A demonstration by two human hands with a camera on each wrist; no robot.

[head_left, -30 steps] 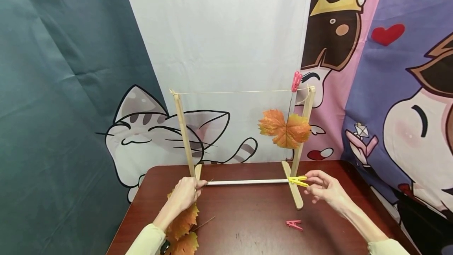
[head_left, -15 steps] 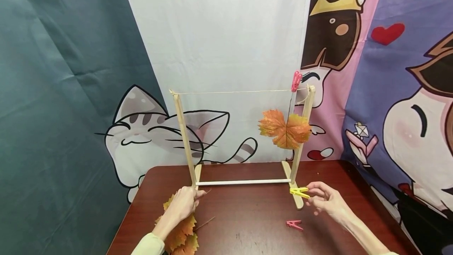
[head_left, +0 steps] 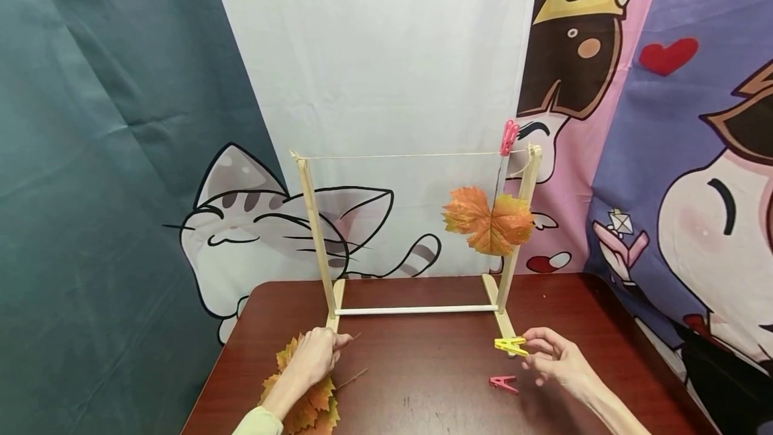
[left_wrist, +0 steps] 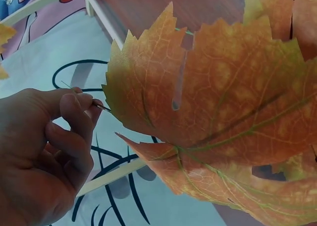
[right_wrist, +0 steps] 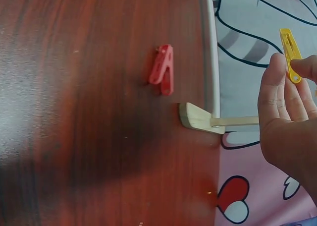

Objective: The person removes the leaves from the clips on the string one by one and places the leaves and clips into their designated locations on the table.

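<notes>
My left hand (head_left: 314,358) pinches the thin stem of an orange artificial leaf (left_wrist: 218,102) between thumb and fingers. This leaf overlaps other leaves on the table's left side, partly hidden under my wrist. Between the thumb and fingers of my right hand (head_left: 561,364) is a yellow clothespin (head_left: 510,346), pointing left, above the right foot of the wooden stand in the head view. A pink clothespin (head_left: 503,384) lies on the table just below it. Another leaf (head_left: 489,221) hangs by its stem from a pink clothespin (head_left: 509,138) on the string (head_left: 398,156).
The wooden stand has a left post (head_left: 316,233), a right post (head_left: 524,200) and a white crossbar (head_left: 417,311) low between them. It stands at the back of the brown table (head_left: 423,361). A loose stem (head_left: 352,378) reaches right from the leaves. Behind hangs a printed cloth (head_left: 392,52).
My right hand has drawn the yellow clothespin back from the crossbar's end, toward the front of the table. The left hand has come back a little with the leaf.
</notes>
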